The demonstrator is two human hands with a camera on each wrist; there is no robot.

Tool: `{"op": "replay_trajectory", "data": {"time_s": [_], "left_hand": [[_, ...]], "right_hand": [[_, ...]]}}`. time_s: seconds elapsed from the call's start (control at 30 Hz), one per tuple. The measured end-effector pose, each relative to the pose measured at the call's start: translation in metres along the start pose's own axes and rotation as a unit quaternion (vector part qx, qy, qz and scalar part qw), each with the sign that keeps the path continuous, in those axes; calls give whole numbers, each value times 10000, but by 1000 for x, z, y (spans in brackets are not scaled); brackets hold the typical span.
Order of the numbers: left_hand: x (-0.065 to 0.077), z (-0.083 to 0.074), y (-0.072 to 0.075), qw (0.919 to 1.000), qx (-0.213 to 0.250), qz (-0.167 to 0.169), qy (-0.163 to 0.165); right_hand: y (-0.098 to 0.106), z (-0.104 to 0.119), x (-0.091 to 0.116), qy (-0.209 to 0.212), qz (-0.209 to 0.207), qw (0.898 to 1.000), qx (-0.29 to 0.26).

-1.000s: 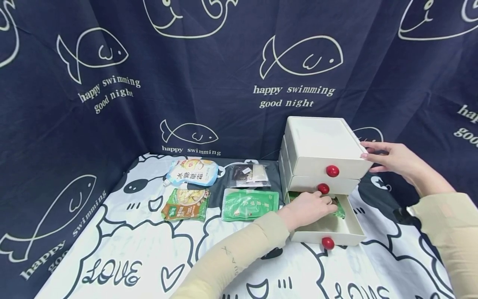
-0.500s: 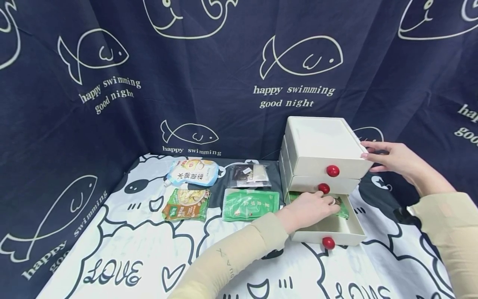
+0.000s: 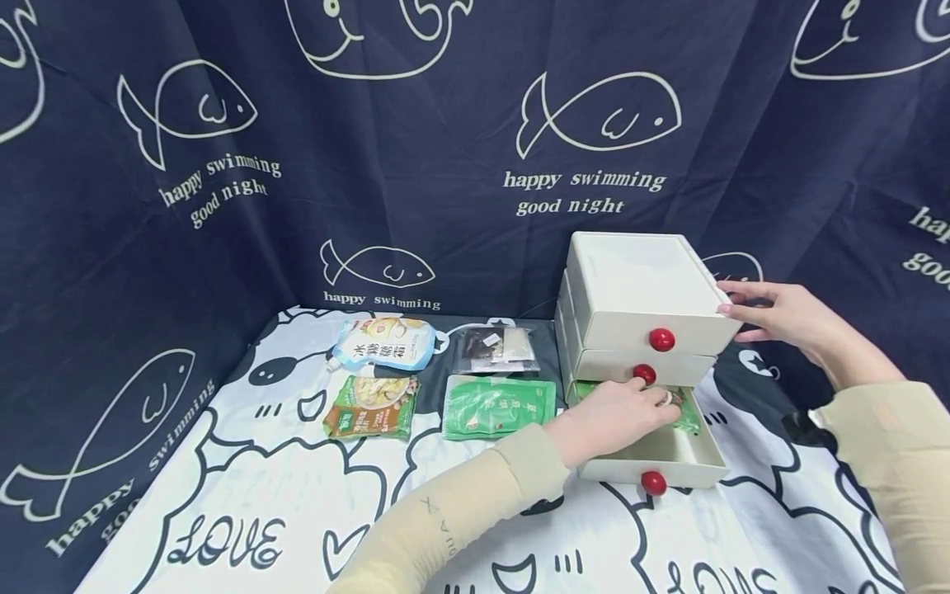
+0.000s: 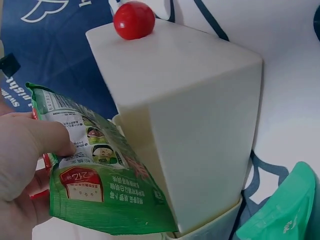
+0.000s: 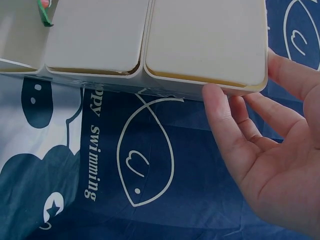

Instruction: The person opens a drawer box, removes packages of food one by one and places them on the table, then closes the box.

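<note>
My left hand (image 3: 619, 417) reaches into the pulled-out bottom drawer (image 3: 660, 469) of a white drawer cabinet (image 3: 638, 268). It pinches a green food packet (image 4: 107, 185), thumb on the printed side, as the left wrist view shows. In the head view that hand covers much of the packet, whose right end shows inside the drawer. My right hand (image 3: 797, 322) touches the cabinet's upper right edge with its fingertips; in the right wrist view the fingers (image 5: 220, 107) lie against the side. Both upper drawers are pushed in, each with a red round knob (image 3: 661, 339).
Left of the cabinet lie a flat green pouch (image 3: 499, 407), a clear packet with dark contents (image 3: 496, 350), a blue-and-white spouted pouch (image 3: 382, 343) and a green-and-brown packet (image 3: 373, 407). A dark fish-print curtain (image 3: 445, 165) hangs behind the patterned cloth (image 3: 297, 487).
Inside the drawer, the green packet's visible end has shifted to the right, and my left hand has edged slightly right with it. My right hand stays in place on the cabinet.
</note>
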State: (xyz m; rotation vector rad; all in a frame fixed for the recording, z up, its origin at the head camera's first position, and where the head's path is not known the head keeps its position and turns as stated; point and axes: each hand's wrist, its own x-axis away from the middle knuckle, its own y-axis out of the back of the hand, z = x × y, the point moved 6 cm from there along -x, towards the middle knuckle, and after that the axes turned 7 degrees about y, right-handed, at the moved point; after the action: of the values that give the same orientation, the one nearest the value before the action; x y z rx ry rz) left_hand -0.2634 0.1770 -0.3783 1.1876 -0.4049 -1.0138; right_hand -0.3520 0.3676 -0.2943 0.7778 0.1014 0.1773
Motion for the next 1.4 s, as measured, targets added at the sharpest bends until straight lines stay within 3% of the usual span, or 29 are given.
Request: {"op": "replay_trajectory", "data": {"time_s": [0.33,0.87,1.2,1.4], "left_hand": [[6,-2,9,10000,-11,19,-90],[23,-5,29,9966,-89,-803,-150],[36,-1,34,9980,-152,-603,-93],[46,3,41,9970,-186,-755,-54]], "right_hand": [[1,0,1,-3,-83,10000,-10],[1,1,2,-12,-65,10000,7],[1,0,1,23,-81,10000,-41],[0,0,2,26,-75,10000,-7]]}}
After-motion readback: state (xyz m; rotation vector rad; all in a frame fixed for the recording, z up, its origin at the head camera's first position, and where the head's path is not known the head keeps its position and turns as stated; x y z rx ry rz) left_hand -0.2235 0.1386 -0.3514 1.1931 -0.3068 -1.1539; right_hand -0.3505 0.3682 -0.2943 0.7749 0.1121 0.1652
